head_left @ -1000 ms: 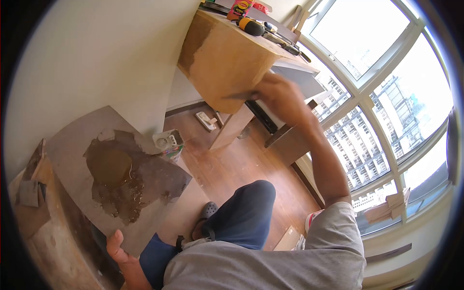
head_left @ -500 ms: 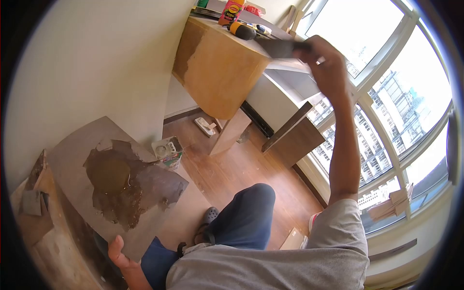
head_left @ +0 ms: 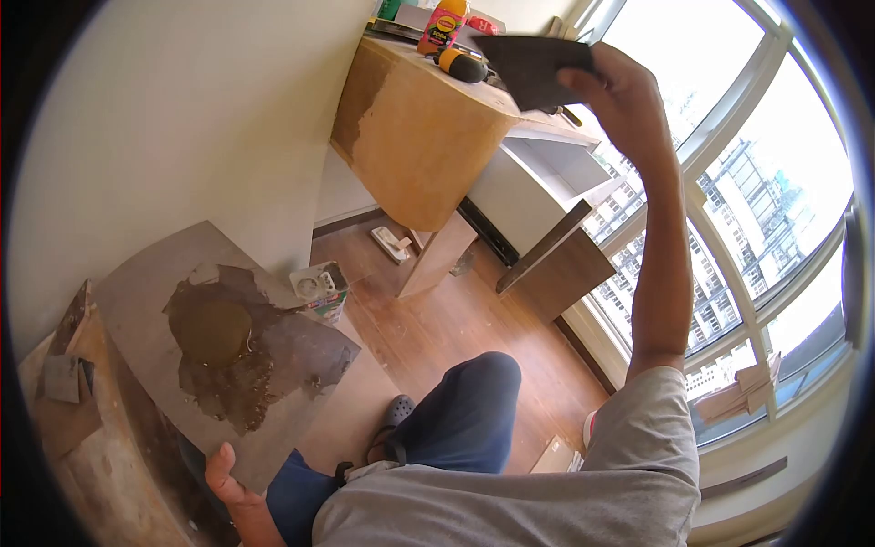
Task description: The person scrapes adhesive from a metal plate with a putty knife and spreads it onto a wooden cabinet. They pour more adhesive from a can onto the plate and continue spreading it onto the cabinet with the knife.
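My right hand (head_left: 629, 105) is raised near the window and pinches a thin, dark, flat piece with a pointed corner (head_left: 538, 68), thumb on its face. The piece is in the air in front of the desk top. At lower left, my left hand (head_left: 235, 488) is at the near edge of a brown board (head_left: 137, 301). Its thumb shows above the edge; the other fingers are hidden under the board. A puddle of brown, glue-like liquid (head_left: 211, 330) lies on the board, with a darker, lumpy smear around it.
A curved wooden desk end (head_left: 428, 128) stands ahead, carrying a drink bottle (head_left: 444, 27) and a yellow-black tool (head_left: 462, 66). An open tin (head_left: 321, 287) is beside the board. Panels (head_left: 556, 264) lean by the window. A scrap-strewn wooden surface (head_left: 64, 428) is at left.
My right hand has moved slightly up and to the right, and the dark piece has turned to show its broad face. My left hand stays at the board.
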Available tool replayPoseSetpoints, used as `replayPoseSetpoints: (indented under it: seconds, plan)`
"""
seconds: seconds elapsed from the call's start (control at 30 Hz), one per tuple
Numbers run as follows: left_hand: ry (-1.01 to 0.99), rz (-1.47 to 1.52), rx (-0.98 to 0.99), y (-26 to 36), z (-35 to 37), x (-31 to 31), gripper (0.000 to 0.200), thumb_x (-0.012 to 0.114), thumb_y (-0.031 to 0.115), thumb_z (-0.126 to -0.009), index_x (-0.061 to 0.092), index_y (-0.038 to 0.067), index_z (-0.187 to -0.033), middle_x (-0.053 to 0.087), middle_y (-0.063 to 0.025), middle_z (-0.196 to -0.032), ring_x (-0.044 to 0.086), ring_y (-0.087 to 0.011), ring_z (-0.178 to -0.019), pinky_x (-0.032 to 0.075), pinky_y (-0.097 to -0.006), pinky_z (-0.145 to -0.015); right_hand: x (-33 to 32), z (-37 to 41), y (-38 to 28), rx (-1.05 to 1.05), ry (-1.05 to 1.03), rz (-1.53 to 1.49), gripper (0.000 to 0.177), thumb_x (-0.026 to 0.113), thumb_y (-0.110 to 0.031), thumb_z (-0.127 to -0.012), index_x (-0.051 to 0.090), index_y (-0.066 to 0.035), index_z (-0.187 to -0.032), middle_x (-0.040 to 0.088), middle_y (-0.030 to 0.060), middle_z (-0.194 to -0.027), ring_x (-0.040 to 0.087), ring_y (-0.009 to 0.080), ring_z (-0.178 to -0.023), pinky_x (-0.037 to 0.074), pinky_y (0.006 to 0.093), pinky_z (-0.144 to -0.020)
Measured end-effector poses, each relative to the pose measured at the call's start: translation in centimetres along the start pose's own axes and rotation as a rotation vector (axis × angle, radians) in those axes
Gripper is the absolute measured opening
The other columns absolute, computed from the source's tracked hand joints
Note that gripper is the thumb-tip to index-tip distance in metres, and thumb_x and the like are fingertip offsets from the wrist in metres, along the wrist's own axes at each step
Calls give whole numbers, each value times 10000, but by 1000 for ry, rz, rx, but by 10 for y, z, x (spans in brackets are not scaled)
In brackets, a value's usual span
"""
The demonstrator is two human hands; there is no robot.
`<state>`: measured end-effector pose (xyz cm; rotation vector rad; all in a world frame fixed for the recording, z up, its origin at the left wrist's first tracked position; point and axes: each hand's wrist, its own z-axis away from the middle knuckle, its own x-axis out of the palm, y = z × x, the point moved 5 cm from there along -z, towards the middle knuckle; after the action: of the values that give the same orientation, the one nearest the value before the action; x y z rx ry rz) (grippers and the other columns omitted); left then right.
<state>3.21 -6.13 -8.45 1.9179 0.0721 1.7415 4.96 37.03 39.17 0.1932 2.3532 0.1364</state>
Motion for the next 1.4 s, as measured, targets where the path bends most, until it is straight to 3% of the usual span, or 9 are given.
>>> replayPoseSetpoints:
  seconds: [0.23,0.33,0.4,0.6,0.7,0.9,0.97,1.23,1.4]
  plan:
    - [-47,-41,30,3,-2,8,640,624,112,-885,417,12,-1482,559,-150,-1412,564,-335,-1264,406,-511,-1125,120,90,-69,-178,-496,11,191,658,-219,-928,668,-71,-1049,673,140,-981,668,344,-978,549,441,-832]
    - [-20,42,-30,3,-2,14,650,626,114,-876,418,15,-1483,557,-151,-1413,556,-339,-1276,404,-512,-1125,150,86,-59,-295,-425,110,212,671,-261,-927,661,-59,-989,659,149,-943,665,340,-929,544,440,-807]
    - [-1,36,-27,2,0,11,654,627,116,-872,419,16,-1483,555,-151,-1414,552,-342,-1281,401,-513,-1127,136,53,-40,-66,-463,167,240,666,-280,-930,665,-55,-1011,684,187,-939,672,366,-916,542,444,-805]
    - [-2,37,-24,2,-1,10,655,627,133,-874,420,12,-1483,550,-148,-1418,536,-337,-1296,392,-514,-1130,5,-34,-30,-97,91,439,319,617,-319,-972,664,-9,-1030,689,191,-889,672,357,-827,512,442,-780]
    - [-5,24,2,1,-1,10,643,614,146,-890,414,7,-1484,546,-153,-1418,539,-333,-1291,407,-503,-1120,11,-12,-39,13,-10,30,301,620,-305,-958,647,-7,-989,666,232,-909,656,409,-880,493,503,-795]
    - [-83,-20,7,5,-1,16,615,573,205,-928,408,-37,-1470,536,-165,-1419,541,-302,-1284,432,-438,-1102,151,74,-73,-58,-619,91,257,620,-212,-951,659,-56,-1152,690,203,-1038,676,399,-960,539,485,-838]
    - [102,20,-13,2,0,8,743,647,113,-787,405,-9,-1479,520,-172,-1409,538,-343,-1271,429,-477,-1095,168,69,-76,-67,-631,156,232,613,-205,-953,656,-39,-1110,696,202,-1014,679,398,-951,545,486,-829]
    - [145,33,3,1,2,4,724,631,124,-795,415,-5,-1474,535,-174,-1391,550,-340,-1248,448,-464,-1067,20,-28,-52,15,12,284,318,588,-293,-967,653,18,-945,686,216,-829,685,387,-813,527,480,-735]
    - [104,55,-34,5,4,0,723,628,90,-806,400,-6,-1486,542,-185,-1391,555,-348,-1255,454,-472,-1066,84,29,-68,-44,-439,71,277,615,-256,-944,662,-4,-1050,667,267,-860,663,441,-841,517,504,-762]
